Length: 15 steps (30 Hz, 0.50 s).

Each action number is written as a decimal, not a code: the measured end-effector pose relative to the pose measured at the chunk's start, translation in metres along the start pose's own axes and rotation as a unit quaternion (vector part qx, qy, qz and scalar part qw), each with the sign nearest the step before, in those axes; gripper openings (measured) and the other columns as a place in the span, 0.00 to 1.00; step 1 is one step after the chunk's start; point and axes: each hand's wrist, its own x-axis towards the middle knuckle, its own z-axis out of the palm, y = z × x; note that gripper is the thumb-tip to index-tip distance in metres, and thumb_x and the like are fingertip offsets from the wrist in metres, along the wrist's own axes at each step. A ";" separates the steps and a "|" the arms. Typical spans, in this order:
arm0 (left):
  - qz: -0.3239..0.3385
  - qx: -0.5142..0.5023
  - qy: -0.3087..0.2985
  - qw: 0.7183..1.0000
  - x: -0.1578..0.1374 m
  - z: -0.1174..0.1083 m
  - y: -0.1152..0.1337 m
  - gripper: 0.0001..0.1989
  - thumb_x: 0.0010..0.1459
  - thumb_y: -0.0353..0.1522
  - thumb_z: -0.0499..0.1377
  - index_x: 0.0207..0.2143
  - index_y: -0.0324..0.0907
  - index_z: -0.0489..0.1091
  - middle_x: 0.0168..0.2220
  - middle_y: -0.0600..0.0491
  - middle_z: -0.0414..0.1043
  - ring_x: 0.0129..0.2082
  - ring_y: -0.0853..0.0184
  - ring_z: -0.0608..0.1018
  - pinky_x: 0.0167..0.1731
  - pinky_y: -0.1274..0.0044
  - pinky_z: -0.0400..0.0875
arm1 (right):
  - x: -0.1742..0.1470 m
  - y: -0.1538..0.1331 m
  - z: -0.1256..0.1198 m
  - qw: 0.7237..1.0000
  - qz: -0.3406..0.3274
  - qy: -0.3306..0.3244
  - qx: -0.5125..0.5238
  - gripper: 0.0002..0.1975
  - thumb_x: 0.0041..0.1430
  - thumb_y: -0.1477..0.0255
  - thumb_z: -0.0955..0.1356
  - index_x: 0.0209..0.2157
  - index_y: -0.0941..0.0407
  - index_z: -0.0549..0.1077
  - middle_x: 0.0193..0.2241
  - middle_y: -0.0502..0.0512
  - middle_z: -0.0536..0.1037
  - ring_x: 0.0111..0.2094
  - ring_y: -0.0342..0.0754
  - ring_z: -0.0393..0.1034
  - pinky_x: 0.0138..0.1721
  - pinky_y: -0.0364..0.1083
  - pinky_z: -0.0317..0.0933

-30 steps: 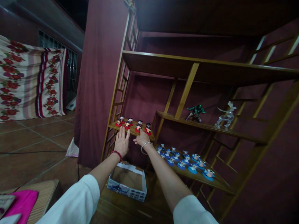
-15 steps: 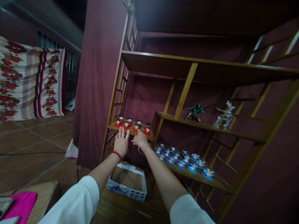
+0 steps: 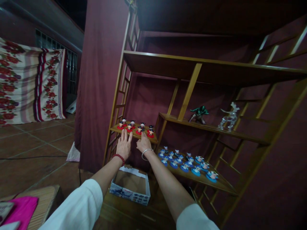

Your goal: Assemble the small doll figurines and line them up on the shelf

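Several small figurines on red bases [image 3: 129, 127] stand in two rows on the small left shelf [image 3: 154, 139]. My left hand [image 3: 123, 147], with a red bead bracelet, is at this shelf's front edge, fingers stretched toward the front row and nothing in them. Beside it, my right hand [image 3: 144, 144], with a silver bangle, points its index finger at a front figurine [image 3: 139, 129]; the other fingers are partly bent. Whether that fingertip touches the figurine I cannot tell. No held object shows in this hand.
Below my hands sits an open cardboard box [image 3: 130, 193]. Several blue-based figurines [image 3: 184, 166] stand on the lower right shelf. Above them are a green figure [image 3: 200, 114] and a clear deer figurine [image 3: 229, 117]. A pink cloth [image 3: 22, 209] lies at lower left.
The view has shifted very slightly. Both hands keep nearly the same place at the shelf edge, and the figurines stand as before.
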 end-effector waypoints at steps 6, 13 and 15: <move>-0.003 0.001 -0.030 1.000 -0.001 -0.008 0.001 0.41 0.44 0.25 0.53 0.61 0.37 0.39 0.63 0.38 0.35 0.62 0.52 0.36 0.47 0.66 0.61 | -0.019 0.011 -0.008 0.999 0.011 0.048 0.015 0.27 0.52 0.80 0.58 0.56 0.68 0.57 0.57 0.66 0.57 0.58 0.51 0.52 0.55 0.46 0.53; -0.008 0.005 -0.046 0.999 -0.002 -0.011 0.003 0.44 0.42 0.27 0.55 0.61 0.38 0.38 0.63 0.39 0.33 0.62 0.53 0.35 0.46 0.67 0.63 | -0.032 0.025 -0.022 0.997 0.050 0.065 -0.012 0.26 0.52 0.79 0.58 0.55 0.67 0.59 0.57 0.67 0.57 0.54 0.53 0.59 0.53 0.46 0.55; -0.010 0.005 -0.041 0.999 -0.002 -0.010 0.003 0.45 0.41 0.27 0.56 0.61 0.38 0.38 0.63 0.39 0.34 0.62 0.52 0.36 0.46 0.68 0.63 | -0.030 0.027 -0.025 0.996 0.064 0.059 -0.011 0.25 0.52 0.79 0.58 0.54 0.66 0.61 0.56 0.67 0.59 0.53 0.53 0.60 0.52 0.45 0.56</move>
